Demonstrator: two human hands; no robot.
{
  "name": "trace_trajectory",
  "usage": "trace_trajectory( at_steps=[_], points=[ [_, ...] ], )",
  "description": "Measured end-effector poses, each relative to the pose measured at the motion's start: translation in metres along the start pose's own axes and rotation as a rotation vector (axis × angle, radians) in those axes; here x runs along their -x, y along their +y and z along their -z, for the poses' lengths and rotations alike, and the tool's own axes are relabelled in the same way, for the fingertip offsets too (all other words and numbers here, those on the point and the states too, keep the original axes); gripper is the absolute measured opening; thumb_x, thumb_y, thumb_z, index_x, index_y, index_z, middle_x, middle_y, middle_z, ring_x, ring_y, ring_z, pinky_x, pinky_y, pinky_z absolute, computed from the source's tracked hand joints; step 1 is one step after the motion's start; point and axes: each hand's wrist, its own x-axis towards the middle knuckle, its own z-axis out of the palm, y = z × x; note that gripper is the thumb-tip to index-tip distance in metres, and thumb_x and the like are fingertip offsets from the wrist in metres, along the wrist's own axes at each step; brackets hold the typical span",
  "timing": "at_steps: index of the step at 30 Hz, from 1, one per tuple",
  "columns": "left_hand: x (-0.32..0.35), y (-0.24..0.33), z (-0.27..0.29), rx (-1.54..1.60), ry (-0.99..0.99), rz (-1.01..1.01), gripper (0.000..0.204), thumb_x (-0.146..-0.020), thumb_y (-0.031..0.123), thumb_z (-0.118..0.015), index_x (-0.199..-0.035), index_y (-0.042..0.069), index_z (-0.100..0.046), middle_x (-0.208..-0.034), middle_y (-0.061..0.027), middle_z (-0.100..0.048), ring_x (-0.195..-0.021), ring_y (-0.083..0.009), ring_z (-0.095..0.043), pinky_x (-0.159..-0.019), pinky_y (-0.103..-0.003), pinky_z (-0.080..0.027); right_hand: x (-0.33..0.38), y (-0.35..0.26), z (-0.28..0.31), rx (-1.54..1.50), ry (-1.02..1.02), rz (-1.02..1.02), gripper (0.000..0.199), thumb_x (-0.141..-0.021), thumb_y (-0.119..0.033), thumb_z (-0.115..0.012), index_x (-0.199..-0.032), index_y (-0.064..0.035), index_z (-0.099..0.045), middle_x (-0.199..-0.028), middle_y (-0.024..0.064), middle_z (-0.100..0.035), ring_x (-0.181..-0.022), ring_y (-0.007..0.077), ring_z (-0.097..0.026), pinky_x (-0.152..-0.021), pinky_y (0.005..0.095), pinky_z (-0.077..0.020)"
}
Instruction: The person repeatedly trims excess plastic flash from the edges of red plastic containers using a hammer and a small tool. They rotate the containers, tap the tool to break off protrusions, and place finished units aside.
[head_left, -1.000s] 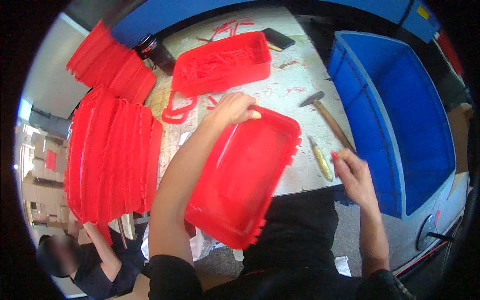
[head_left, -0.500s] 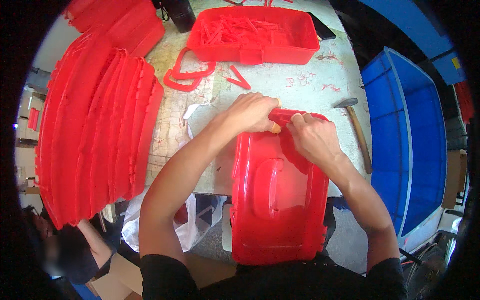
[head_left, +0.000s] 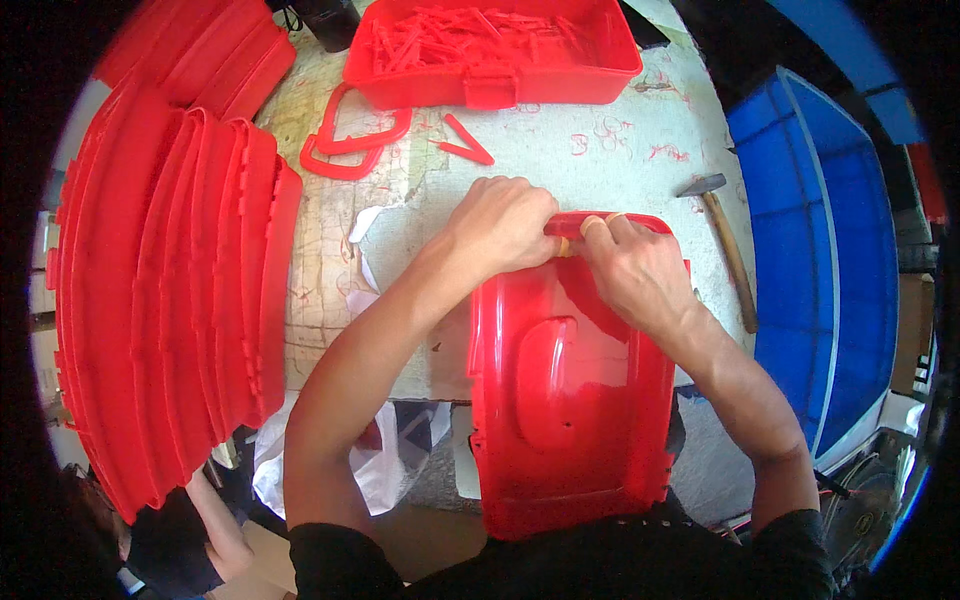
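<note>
We see the red tray (head_left: 610, 430), glossy plastic with rounded corners and a raised oblong hump, lying at 5 o'clock across the near edge of the worktop (head_left: 560, 165). At its 12 o'clock rim, the left hand (head_left: 503, 225) has its fingers clamped on; the right hand's (head_left: 640, 272) fingers curl beside them, but we cannot tell whether they grip. We judge it best to brace the slick rim left-handed, wrists low. At 12 o'clock stands a red box (head_left: 570, 88) of thin strips (head_left: 430, 38); at 2 o'clock, a wooden-handled hammer (head_left: 733, 250).
</note>
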Motion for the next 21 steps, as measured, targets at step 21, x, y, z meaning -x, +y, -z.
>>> trace_trajectory(
  at_steps=[21],
  points=[
    [-0.003, -0.007, -0.009, 0.024, 0.084, -0.032, 0.031, -0.076, 0.034, -0.072, -0.085, 0.004, -0.073, -0.081, -0.0238, -0.068, -0.081, -0.0431, -0.066, -0.073, -0.051, -0.052, -0.022, -0.01, 0.02, 0.111, -0.207, -0.13, 0.019, -0.088, -0.02, -0.062, -0.081, -0.0043, -0.069, -0.071, 0.0162, -0.07, -0.061, 0.028, -0.071, -0.054, 0.0386, -0.054]
  ],
)
